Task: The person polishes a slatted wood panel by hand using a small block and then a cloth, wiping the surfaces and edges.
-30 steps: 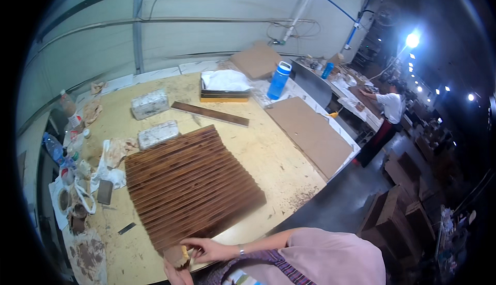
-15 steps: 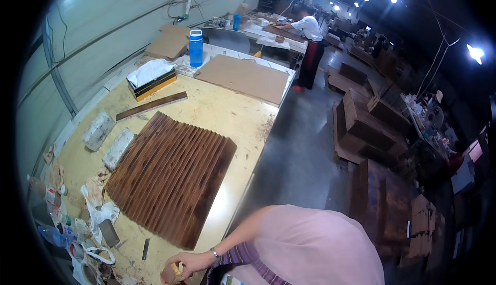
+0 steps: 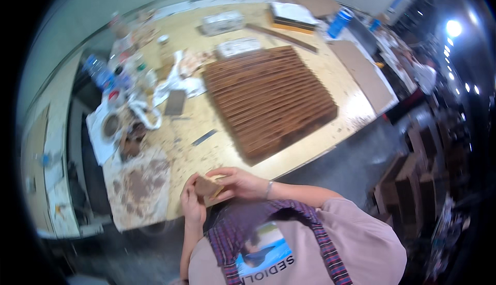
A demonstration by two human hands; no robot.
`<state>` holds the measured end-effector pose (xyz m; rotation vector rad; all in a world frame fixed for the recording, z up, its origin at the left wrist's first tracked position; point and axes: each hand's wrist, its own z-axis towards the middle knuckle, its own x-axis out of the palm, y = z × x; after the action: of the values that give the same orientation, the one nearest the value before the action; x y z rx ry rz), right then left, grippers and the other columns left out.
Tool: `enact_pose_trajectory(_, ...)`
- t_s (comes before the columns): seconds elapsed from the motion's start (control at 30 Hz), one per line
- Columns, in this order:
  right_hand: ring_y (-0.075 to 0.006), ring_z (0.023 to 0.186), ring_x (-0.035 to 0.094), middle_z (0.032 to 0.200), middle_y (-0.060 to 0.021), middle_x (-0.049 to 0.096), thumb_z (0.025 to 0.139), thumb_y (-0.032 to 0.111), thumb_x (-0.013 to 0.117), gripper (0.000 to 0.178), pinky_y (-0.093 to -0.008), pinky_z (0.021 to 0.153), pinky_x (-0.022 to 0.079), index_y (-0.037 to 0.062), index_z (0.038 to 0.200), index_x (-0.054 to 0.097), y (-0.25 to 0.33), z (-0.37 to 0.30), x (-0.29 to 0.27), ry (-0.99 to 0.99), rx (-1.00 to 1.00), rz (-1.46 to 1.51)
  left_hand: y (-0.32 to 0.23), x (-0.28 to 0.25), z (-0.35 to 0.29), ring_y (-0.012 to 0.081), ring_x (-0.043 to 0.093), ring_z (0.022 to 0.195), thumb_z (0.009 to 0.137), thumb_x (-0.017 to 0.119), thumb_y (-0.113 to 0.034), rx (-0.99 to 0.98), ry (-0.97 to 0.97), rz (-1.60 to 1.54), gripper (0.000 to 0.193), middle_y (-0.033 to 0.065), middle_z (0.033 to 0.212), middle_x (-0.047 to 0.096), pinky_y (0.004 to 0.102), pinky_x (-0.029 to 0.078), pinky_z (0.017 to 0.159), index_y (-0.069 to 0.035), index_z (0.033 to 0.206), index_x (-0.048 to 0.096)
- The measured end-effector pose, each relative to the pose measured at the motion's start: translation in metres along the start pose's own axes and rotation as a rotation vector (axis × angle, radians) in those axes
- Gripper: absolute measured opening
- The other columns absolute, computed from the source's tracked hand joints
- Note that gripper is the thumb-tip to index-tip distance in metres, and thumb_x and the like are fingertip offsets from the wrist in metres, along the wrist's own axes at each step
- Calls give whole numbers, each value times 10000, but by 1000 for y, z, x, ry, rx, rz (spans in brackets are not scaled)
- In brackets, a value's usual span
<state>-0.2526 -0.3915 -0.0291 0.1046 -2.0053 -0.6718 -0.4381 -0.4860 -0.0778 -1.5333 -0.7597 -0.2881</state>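
Near the front edge of the table, both my hands hold a small brown block with a yellowish side (image 3: 208,187), possibly a sanding sponge. My left hand (image 3: 193,202) grips its left side, fingers pointing up. My right hand (image 3: 238,184), with a bracelet at the wrist, closes on its right side with thumb and fingers. Just beyond them lies a brown ribbed wooden panel (image 3: 271,99) with parallel ridges. A thin dark metal strip (image 3: 204,137) rests between the panel and my hands, and a flat grey-brown pad (image 3: 175,103) lies farther off.
A stained sheet (image 3: 139,189) covers the table's near left corner. Bottles (image 3: 101,73), crumpled rags (image 3: 181,83) and a cup (image 3: 111,125) crowd the left side. White wrapped blocks (image 3: 222,22), a wooden strip (image 3: 281,37) and cardboard (image 3: 361,73) lie beyond. Another person (image 3: 423,76) stands at the far right.
My view has swung left and down. My right hand has brought the brown block in front of my body, and my left hand has come into view and now holds it too.
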Motion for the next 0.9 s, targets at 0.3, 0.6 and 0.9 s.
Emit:
enact_pose_trajectory(0.3,-203,1164,627,1316,-102,597,931,69,641,538,-369,972,575,45,1443,479,17,38,8,51,52,-86,-106,-179,92,173,621,941,1011,616,-160,521,-687,870,265,92,1024,680,310,495,860,64,1151,634)
enact_pose_trajectory(0.6,-213,1117,651,1271,-113,612,924,-8,586,445,-360,948,599,28,1367,547,27,94,19,33,91,-92,-127,-207,185,74,541,612,967,668,-135,226,-732,733,167,6,770,622,220,453,548,15,1038,685)
enact_pose_trajectory(0.9,-246,1157,641,1309,-123,596,915,-7,557,483,-385,1010,560,32,1395,513,33,128,9,9,198,-73,-132,-208,184,61,491,620,1001,597,-100,169,-704,837,143,-12,758,582,242,406,552,11,1045,676)
